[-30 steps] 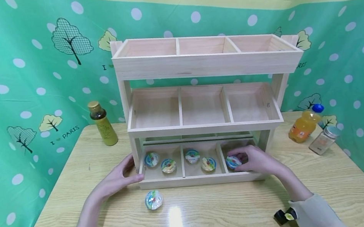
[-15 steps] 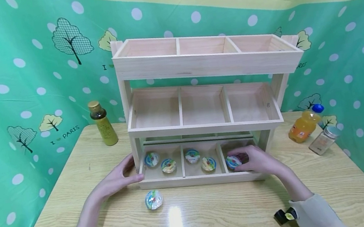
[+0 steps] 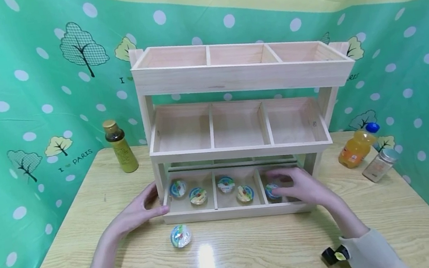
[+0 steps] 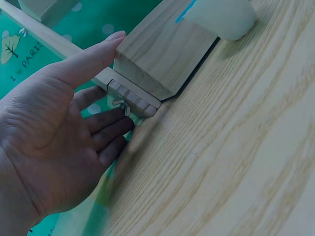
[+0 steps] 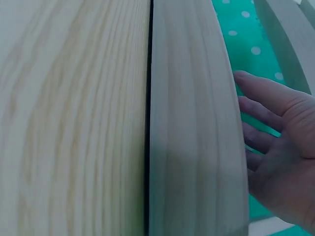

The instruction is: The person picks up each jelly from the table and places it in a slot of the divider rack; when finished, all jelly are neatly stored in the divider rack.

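In the head view, my right hand is over the right compartment of the wooden rack's lowest tray. Its fingers are spread apart, with the thumb beside a small sealed jelly cup and partly covering it. The right wrist view shows loosely bent fingers behind the tray's front board; the cup is hidden there. At the rack's left end, my left hand rests its thumb on the tray's front corner. Its other fingers extend loosely near a wing nut. Another jelly cup lies on the table in front.
The left compartment holds two jelly cups, and the middle one holds two more. Two upper tiers overhang the lowest tray. A dark-capped green bottle stands left; an orange drink bottle and a glass jar are right.
My right hand's fingers have spread and come away from the jelly cup, which stays in the right compartment. The left hand has kept its place.
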A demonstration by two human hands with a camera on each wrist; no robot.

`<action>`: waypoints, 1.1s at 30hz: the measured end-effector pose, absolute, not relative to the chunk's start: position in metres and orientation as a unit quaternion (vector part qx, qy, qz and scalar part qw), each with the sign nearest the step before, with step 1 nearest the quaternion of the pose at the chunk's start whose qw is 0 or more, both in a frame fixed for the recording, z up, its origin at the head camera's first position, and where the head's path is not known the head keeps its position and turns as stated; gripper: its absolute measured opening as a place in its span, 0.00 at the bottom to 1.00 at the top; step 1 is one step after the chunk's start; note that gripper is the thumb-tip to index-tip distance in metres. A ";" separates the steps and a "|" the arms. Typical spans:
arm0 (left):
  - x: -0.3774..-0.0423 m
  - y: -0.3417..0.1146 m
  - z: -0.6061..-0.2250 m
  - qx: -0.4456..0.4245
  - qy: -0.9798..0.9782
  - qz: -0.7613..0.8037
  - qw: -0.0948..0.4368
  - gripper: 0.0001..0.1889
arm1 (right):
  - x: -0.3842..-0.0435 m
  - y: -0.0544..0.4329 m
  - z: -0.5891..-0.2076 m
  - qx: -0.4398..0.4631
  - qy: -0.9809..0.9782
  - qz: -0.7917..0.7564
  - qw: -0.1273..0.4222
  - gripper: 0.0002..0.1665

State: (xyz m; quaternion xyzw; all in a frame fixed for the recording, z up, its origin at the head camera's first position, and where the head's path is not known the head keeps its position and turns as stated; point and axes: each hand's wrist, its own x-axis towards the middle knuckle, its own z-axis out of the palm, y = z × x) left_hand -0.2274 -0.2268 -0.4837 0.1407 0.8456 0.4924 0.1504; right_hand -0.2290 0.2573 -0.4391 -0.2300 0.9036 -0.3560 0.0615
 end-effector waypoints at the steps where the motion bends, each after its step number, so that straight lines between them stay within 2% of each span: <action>1: -0.228 -0.227 -0.484 0.141 0.845 0.493 0.151 0.53 | -0.228 0.255 -0.437 -0.231 0.904 -0.357 0.053 0.29; 8: -0.228 -0.226 -0.485 0.137 0.842 0.498 0.155 0.53 | -0.222 0.235 -0.423 -0.242 0.896 -0.371 0.012 0.28; 19: -0.227 -0.229 -0.485 0.142 0.841 0.499 0.152 0.53 | -0.211 0.174 -0.419 -0.302 0.867 -0.396 -0.006 0.31; 33: -0.229 -0.228 -0.488 0.142 0.839 0.503 0.152 0.52 | -0.204 0.110 -0.415 -0.367 0.818 -0.440 0.043 0.31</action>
